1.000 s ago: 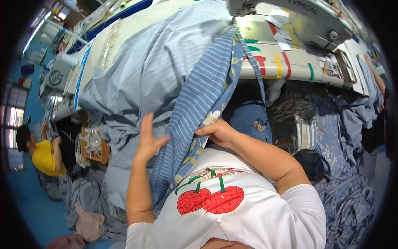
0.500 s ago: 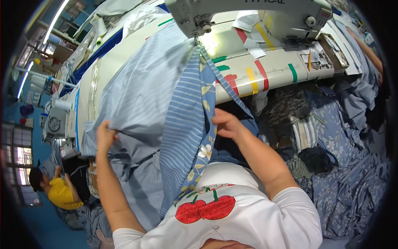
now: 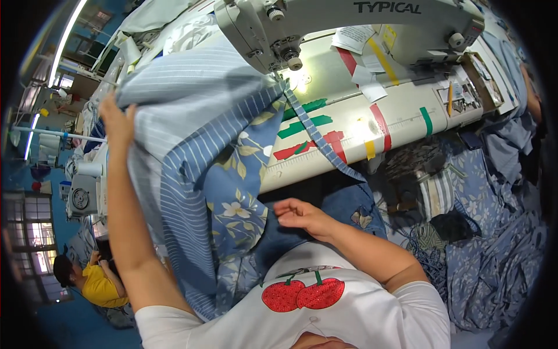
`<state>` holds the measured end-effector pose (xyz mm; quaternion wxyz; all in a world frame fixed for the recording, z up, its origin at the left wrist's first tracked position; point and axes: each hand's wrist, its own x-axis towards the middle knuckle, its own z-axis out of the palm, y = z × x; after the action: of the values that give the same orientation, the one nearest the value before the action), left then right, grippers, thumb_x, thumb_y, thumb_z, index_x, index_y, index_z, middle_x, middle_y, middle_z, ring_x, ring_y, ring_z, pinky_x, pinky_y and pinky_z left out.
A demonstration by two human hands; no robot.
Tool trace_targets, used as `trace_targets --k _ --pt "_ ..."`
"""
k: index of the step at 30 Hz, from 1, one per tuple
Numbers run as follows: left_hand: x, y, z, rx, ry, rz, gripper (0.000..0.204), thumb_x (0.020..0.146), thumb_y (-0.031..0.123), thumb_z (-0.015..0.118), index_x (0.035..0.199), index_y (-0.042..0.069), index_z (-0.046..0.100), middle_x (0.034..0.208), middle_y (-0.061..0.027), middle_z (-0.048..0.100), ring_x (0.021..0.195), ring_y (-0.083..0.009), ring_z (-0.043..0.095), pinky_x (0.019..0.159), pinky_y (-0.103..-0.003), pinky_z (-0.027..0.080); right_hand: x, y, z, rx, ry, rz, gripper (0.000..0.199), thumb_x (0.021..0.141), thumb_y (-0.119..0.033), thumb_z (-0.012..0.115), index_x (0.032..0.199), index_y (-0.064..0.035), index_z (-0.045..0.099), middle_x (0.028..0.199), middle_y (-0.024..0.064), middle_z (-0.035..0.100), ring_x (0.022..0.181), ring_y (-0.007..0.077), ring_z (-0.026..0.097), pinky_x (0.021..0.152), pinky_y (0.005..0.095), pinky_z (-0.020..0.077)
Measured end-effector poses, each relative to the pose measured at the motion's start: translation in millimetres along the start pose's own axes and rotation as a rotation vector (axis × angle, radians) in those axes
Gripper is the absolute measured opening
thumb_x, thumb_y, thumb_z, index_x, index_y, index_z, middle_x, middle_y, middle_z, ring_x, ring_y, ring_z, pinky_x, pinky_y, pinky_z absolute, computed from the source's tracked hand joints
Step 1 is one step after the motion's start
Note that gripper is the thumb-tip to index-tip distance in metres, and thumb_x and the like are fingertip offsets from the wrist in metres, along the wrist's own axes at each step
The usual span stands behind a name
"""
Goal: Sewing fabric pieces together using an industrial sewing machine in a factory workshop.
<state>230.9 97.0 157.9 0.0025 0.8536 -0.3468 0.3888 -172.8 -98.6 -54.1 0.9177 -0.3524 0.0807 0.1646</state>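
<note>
Wearing a white T-shirt with two red cherries, the person holds the right hand loosely curled, part-open and empty above the lap, just beside a blue cotton panel with white flowers. This joins a blue, white-striped border and a wide pale-blue cloth; together they hang from the front of the worktop and run up under the machine's needle. At the pale cloth's left edge is the left hand, thumb apart from fingers; whether it grips cannot be told. A narrow striped strip trails from the needle across the off-white worktop, marked with green, red and yellow tape and a ruled scale. Farther back stand a white arched sewing machine, with white paper slips beneath its arm and a shallow compartment of small items to its right. Heaped blue floral fabric fills the right side. Away to the left, a co-worker in a yellow top sits near a barred window, under bright tube lights.
</note>
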Motion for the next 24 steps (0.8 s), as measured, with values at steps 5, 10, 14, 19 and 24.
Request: trace_targets --k 5,10,14,19,24 --pt "-62 153 -48 -0.696 -0.853 -0.306 0.034 0.090 0.021 0.061 0.116 -0.001 0.058 0.112 -0.0128 0.060 0.107 -0.0232 0.055 0.093 -0.030 0.041 18 -4 4 0.206 0.050 -0.130 0.047 0.084 -0.007 0.066 0.128 -0.0022 0.049 0.112 0.0058 0.060 0.102 0.0141 0.056 0.097 0.0273 0.0414" --pt "-115 131 -44 -0.713 -0.918 -0.230 0.042 0.089 0.026 0.061 0.121 -0.001 0.055 0.120 -0.0186 0.056 0.111 -0.0326 0.054 0.097 -0.036 0.041 9 1 16 0.278 -0.121 -0.030 0.036 0.086 -0.011 0.066 0.119 0.0027 0.058 0.108 0.0069 0.065 0.102 0.0139 0.058 0.094 0.0275 0.0424" --pt "-153 102 -30 -0.491 -0.667 -0.192 0.046 0.088 0.026 0.062 0.124 0.000 0.052 0.122 -0.0197 0.054 0.110 -0.0350 0.054 0.097 -0.038 0.041 -43 -32 33 -0.090 -0.088 0.044 0.029 0.087 -0.008 0.062 0.114 -0.0003 0.061 0.109 0.0068 0.065 0.100 0.0141 0.059 0.092 0.0284 0.0442" --pt "-166 75 -46 -0.422 -0.728 -0.356 0.048 0.084 0.024 0.064 0.124 -0.001 0.051 0.122 -0.0194 0.054 0.112 -0.0366 0.052 0.097 -0.038 0.040 -92 -30 18 0.050 0.008 -0.140 0.021 0.089 -0.008 0.061 0.107 0.0014 0.065 0.106 0.0069 0.067 0.094 0.0120 0.061 0.087 0.0269 0.0462" --pt "-153 120 -75 -0.701 -0.698 -0.335 0.044 0.082 0.021 0.064 0.119 -0.001 0.055 0.114 -0.0179 0.056 0.108 -0.0326 0.054 0.095 -0.035 0.042 -81 5 26 0.316 0.116 -0.111 0.021 0.088 -0.005 0.063 0.108 0.0008 0.066 0.105 0.0061 0.067 0.094 0.0105 0.060 0.087 0.0259 0.0467"
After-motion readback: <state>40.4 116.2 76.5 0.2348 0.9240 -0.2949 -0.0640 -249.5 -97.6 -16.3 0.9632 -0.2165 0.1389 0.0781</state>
